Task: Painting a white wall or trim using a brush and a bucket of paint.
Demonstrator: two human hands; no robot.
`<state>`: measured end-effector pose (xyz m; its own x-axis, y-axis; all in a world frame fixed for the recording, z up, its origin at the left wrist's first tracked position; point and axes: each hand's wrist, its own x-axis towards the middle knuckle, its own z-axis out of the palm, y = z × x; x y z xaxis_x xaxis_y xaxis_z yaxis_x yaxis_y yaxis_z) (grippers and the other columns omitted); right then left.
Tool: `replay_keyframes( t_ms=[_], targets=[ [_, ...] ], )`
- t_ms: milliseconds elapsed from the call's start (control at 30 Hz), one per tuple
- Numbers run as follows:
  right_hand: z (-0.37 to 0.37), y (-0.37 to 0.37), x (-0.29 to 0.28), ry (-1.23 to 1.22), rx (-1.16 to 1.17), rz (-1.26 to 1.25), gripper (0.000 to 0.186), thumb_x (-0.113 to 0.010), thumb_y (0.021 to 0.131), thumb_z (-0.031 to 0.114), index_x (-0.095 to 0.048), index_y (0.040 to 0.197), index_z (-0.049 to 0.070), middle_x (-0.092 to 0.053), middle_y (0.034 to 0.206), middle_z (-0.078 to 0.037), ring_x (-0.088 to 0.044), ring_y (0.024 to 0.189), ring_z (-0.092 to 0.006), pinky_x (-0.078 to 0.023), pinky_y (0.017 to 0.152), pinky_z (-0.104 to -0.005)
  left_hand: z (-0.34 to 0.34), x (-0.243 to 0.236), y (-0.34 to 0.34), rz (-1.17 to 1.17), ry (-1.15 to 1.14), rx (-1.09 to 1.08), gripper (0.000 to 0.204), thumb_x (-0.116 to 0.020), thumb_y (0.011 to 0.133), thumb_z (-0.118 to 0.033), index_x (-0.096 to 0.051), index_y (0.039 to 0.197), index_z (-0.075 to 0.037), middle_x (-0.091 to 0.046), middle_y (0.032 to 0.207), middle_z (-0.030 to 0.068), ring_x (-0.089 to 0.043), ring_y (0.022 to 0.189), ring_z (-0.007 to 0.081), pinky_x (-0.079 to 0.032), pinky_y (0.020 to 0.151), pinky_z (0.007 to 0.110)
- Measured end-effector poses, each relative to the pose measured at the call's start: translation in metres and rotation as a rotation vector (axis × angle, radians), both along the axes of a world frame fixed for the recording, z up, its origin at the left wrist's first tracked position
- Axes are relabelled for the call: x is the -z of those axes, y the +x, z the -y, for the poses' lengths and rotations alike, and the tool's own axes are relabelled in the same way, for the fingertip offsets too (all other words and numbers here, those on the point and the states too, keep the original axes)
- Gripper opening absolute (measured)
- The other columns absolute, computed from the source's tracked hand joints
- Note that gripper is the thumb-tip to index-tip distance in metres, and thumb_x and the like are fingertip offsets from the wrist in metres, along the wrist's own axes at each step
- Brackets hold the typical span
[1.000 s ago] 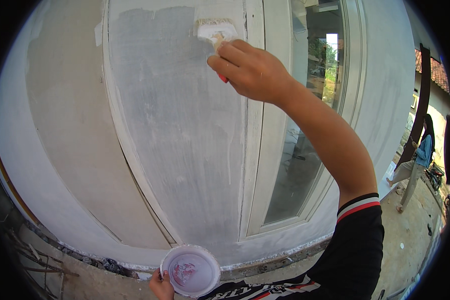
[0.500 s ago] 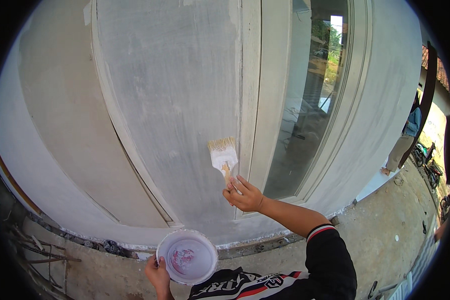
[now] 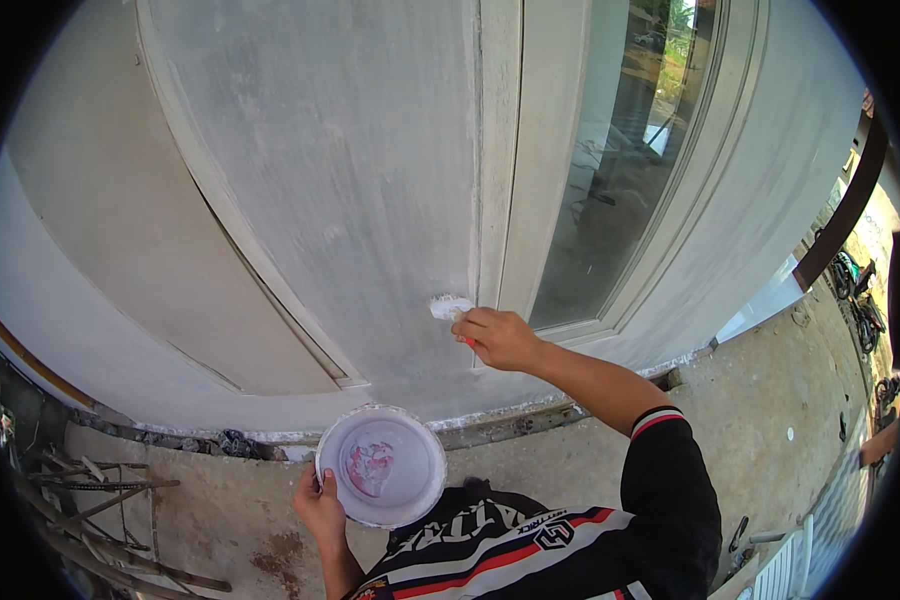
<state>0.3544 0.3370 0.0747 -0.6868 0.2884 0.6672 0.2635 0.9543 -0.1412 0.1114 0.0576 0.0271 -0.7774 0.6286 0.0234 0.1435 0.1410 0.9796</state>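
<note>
Here, a right hand [image 3: 500, 338] is holding a brush [image 3: 451, 307] at the grey wall [image 3: 320, 180]
Its fingers are clamping together on the brush, just left of the window [image 3: 615, 200] near its lower end; below and farther left of the window, the left hand [image 3: 319, 505] is gripping a pale bucket [image 3: 436, 465], pinkish smears [image 3: 370, 465] showing inside

Floor [image 3: 740, 400]: grey concrete, worn, red-brown stain [image 3: 282, 560] at lower left. Frame of brown bars [image 3: 120, 490] standing on it, far left. Dark lumps [image 3: 235, 443] along its back edge. Motorbikes [image 3: 860, 300] parked far right. Right side: small white disc [image 3: 790, 434], dark scrap [image 3: 842, 427] near it, too small to identify.
</note>
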Motion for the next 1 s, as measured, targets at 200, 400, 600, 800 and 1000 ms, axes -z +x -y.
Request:
replay_keyframes(
  t_ms=[200,400,600,800,1000],
  targets=[
    [-0.021,-0.004,-0.188,-0.212,0.048,0.020,0.013,-0.063,0.080,0.015,-0.061,0.088,0.005,-0.057,0.079,-0.008,-0.057,0.068,-0.0227,-0.047,0.061,-0.0312,-0.005,-0.002,-0.009,0.013,-0.017,0.031,0.024,-0.054,0.083,0.000,-0.056,0.105,0.011,-0.065,0.092,0.0133,-0.060,0.081,0.0137,-0.046,0.074,0.026],
    [0.018,-0.008,-0.364,-0.097,0.216,-0.141,0.013,-0.063,0.082,0.012,-0.061,0.089,0.001,-0.061,0.076,-0.008,-0.057,0.068,-0.0154,-0.048,0.061,-0.0293,-0.004,0.001,-0.015,0.051,0.037,0.017,0.024,-0.055,0.083,0.001,-0.056,0.105,0.011,-0.065,0.091,0.0135,-0.060,0.080,0.0142,-0.046,0.073,0.025],
    [0.070,-0.008,-0.428,0.225,0.339,-0.342,0.014,-0.063,0.082,0.015,-0.062,0.089,0.003,-0.062,0.079,-0.007,-0.057,0.068,-0.0134,-0.049,0.062,-0.0268,-0.007,0.004,-0.018,0.075,0.050,0.033,0.025,-0.055,0.082,0.001,-0.056,0.106,0.011,-0.064,0.091,0.0137,-0.060,0.080,0.0151,-0.047,0.073,0.026],
    [0.028,0.002,-0.424,0.996,0.121,-0.371,0.007,-0.063,0.079,0.007,-0.061,0.084,0.002,-0.057,0.076,-0.008,-0.054,0.063,-0.0217,-0.045,0.058,-0.0325,-0.012,0.012,-0.021,0.033,0.052,0.037,0.025,-0.056,0.081,0.002,-0.056,0.104,0.012,-0.064,0.089,0.0136,-0.060,0.078,0.0149,-0.047,0.072,0.026],
    [-0.012,0.003,-0.291,1.040,0.227,-0.409,0.029,-0.067,0.064,0.000,-0.060,0.089,0.012,-0.055,0.089,-0.007,-0.062,0.085,-0.0212,-0.053,0.064,-0.0257,-0.007,0.007,-0.021,0.012,0.034,0.059,0.023,-0.056,0.081,0.002,-0.057,0.102,0.011,-0.064,0.087,0.0138,-0.060,0.076,0.0141,-0.046,0.069,0.025]
  ],
)
